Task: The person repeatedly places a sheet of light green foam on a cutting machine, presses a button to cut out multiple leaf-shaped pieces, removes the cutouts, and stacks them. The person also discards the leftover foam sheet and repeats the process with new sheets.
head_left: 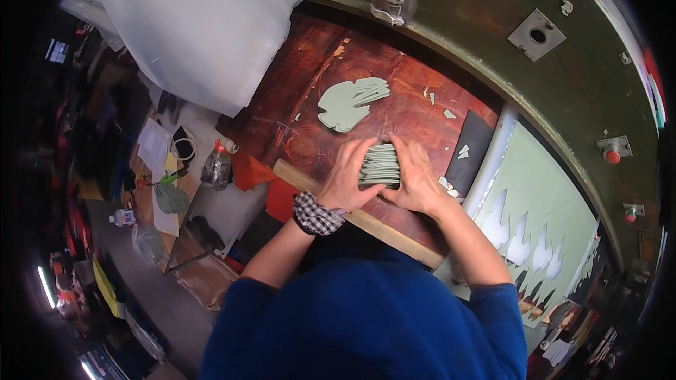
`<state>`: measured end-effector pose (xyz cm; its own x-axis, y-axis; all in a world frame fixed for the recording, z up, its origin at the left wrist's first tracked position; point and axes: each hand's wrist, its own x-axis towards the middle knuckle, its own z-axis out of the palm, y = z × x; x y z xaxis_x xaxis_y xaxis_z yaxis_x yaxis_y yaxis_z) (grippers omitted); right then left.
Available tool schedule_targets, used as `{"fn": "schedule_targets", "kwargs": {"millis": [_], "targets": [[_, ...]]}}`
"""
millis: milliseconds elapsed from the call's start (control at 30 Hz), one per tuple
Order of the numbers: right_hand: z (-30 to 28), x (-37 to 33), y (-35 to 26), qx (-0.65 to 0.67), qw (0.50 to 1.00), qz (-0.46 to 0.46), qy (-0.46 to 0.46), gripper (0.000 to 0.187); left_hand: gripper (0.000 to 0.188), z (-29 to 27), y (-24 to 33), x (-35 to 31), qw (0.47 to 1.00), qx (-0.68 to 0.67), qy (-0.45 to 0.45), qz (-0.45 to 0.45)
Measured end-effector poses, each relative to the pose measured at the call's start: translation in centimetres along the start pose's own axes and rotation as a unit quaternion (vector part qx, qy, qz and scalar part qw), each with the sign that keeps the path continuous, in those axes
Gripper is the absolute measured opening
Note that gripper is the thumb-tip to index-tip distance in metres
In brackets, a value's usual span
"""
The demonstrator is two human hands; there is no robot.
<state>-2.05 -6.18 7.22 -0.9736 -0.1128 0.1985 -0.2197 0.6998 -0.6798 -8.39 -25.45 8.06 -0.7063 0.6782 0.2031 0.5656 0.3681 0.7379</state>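
Between my two hands is a stack of thin pale green cut pieces, their edges facing up, above the near part of a reddish-brown wooden table. My left hand presses the stack from the left, with a checked band on its wrist. From the other side my right hand grips it, the thumbs close together at the near edge. Farther off on the table lies a fanned pile of pale green cut pieces, touched by neither hand.
A large pale plastic-wrapped bundle stands at the far left. At right, a pale green sheet with jagged cut-outs lies beyond a metal bar. A dark green machine body with a red button runs along the back. Small scraps dot the table.
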Motion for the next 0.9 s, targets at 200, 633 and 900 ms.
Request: {"fn": "schedule_targets", "kwargs": {"millis": [200, 633, 900], "targets": [[-1.4, -0.8, -1.6, -0.032, 0.996, 0.012, -0.085, 0.095, 0.088, -1.2, -1.2, -1.4, 0.994, -0.073, -0.051, 0.062], [0.2, -1.9, -1.1, -0.023, 0.997, 0.066, -0.045, 0.092, 0.086, -0.7, -2.4, -0.9, 0.988, -0.094, -0.124, 0.012], [0.6, -2.1, -1.9, -0.022, 0.992, 0.119, 0.027, 0.112, 0.124, -0.2, -2.2, 0.8, 0.985, -0.09, -0.147, 0.028]]}}
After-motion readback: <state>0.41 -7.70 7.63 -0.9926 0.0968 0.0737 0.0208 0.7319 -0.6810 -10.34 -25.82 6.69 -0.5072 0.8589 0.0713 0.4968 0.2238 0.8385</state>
